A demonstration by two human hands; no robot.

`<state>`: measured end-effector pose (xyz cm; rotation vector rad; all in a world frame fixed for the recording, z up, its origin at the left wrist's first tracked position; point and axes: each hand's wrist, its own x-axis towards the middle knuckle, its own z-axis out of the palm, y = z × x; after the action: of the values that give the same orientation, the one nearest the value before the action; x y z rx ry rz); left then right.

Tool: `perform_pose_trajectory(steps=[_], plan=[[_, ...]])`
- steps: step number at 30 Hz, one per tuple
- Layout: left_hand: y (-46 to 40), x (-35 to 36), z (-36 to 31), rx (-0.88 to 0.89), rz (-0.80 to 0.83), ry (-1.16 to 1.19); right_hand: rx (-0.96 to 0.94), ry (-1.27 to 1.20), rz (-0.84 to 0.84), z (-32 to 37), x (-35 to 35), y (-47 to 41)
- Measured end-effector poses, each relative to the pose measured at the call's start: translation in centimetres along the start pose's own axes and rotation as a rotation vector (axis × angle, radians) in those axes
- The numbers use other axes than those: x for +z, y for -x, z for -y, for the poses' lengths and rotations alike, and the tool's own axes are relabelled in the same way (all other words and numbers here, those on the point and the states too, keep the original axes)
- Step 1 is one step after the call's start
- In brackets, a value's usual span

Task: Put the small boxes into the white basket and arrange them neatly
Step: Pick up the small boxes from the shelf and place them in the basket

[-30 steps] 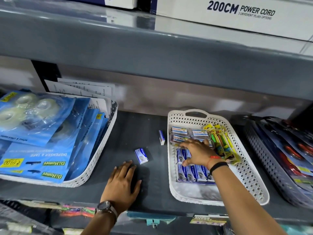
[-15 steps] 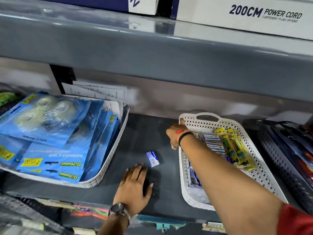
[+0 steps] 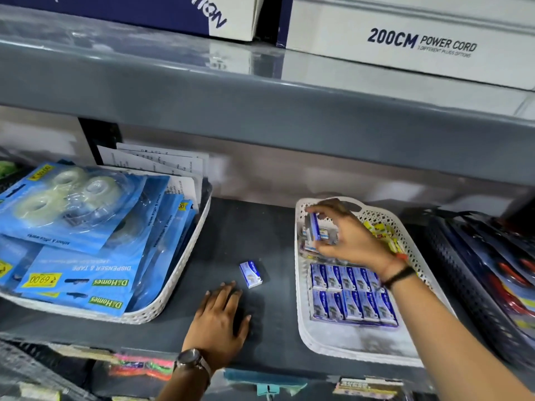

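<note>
The white perforated basket (image 3: 327, 340) stands on the dark shelf at the right. Two neat rows of small blue boxes (image 3: 351, 295) lie inside it, with more small boxes and yellow packs (image 3: 382, 231) toward the back. My right hand (image 3: 350, 238) hovers over the basket's back left part, pinching one small blue box (image 3: 315, 227) upright between thumb and fingers. Another small blue-and-white box (image 3: 250, 274) lies on the shelf left of the basket. My left hand (image 3: 220, 322) rests flat on the shelf just below that box, holding nothing.
A white basket (image 3: 185, 264) full of blue tape-dispenser packs fills the left of the shelf. A dark basket (image 3: 469, 287) of packaged goods stands at the far right. The grey upper shelf (image 3: 260, 105) overhangs closely, carrying cardboard cartons (image 3: 419, 39).
My right hand reached left out of the basket, took the small box standing on the shelf by the basket's left rim, and brought it over the basket. My left hand stayed flat.
</note>
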<state>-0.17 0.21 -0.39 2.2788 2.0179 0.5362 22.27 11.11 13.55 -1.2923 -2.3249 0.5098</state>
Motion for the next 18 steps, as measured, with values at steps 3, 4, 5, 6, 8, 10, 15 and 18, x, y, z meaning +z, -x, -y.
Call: perform_pose_trajectory(steps=[3, 4, 5, 6, 8, 10, 15, 18], plan=[[0.0, -0.1, -0.1, 0.001, 0.002, 0.003, 0.138, 0.048, 0.109, -1.5, -0.4, 2.8], [0.0, -0.2, -0.2, 0.002, 0.003, 0.006, 0.181, 0.102, 0.170, -2.1, -0.3, 3.5], [0.0, -0.4, -0.2, -0.002, 0.010, 0.006, 0.217, 0.161, 0.233, -2.6, 0.0, 4.0], [0.1, -0.5, -0.3, -0.005, 0.021, 0.001, 0.250, 0.198, 0.284, -3.3, 0.2, 4.5], [0.1, -0.6, -0.4, -0.007, 0.027, 0.006, 0.295, 0.179, 0.351, -4.3, 0.9, 5.5], [0.1, -0.2, -0.3, -0.018, 0.005, 0.034, 0.302, 0.134, 0.382, -5.0, 1.7, 6.3], [0.1, 0.4, -0.1, -0.031, 0.034, 0.073, 0.276, 0.076, 0.348, -5.5, 3.5, 7.4], [0.1, 0.6, -0.1, -0.040, 0.030, 0.075, 0.261, 0.080, 0.335, -5.5, 3.9, 7.5]])
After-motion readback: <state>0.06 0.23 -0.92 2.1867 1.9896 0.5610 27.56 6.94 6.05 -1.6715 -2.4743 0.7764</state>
